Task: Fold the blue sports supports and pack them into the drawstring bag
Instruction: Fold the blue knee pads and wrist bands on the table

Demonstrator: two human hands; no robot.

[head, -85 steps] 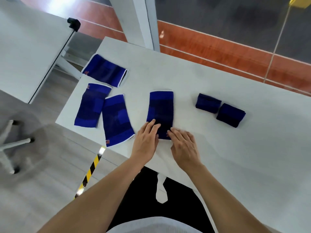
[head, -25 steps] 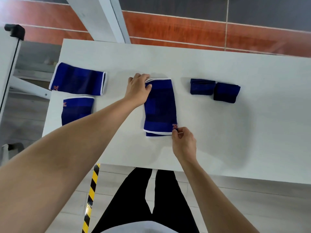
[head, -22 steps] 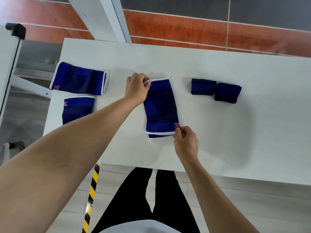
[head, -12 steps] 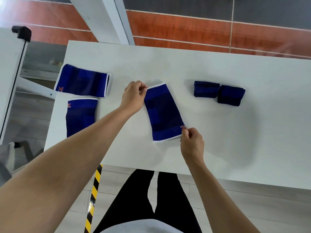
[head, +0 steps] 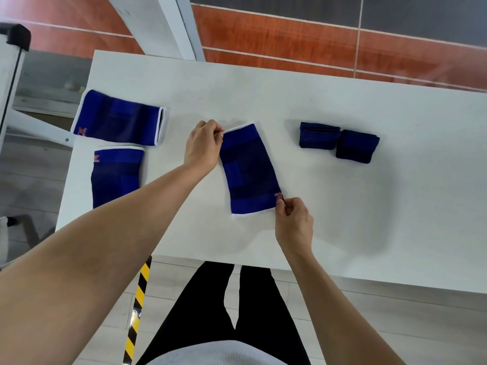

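Note:
A blue sports support point(head: 250, 169) with white-trimmed ends lies flat in the middle of the white table point(head: 395, 206), slightly slanted. My left hand point(head: 204, 146) pinches its far left corner. My right hand point(head: 293, 219) pinches its near right corner by the orange logo. Two more unfolded blue supports lie at the table's left end, one crosswise point(head: 120, 117) and one lengthwise point(head: 114, 175), partly hidden by my left forearm. Two folded dark blue supports point(head: 317, 135) point(head: 357, 146) sit side by side to the right. No drawstring bag is in view.
The table's near edge runs just in front of my legs. A white post point(head: 168, 25) rises behind the table's far left. A second white surface with a black clamp point(head: 15, 38) stands at the far left. Yellow-black tape point(head: 137, 306) marks the floor.
The middle support, held at opposite corners by both hands, has been shifted and turned a little clockwise so it lies slanted. A layer that peeked out beneath its near edge no longer shows.

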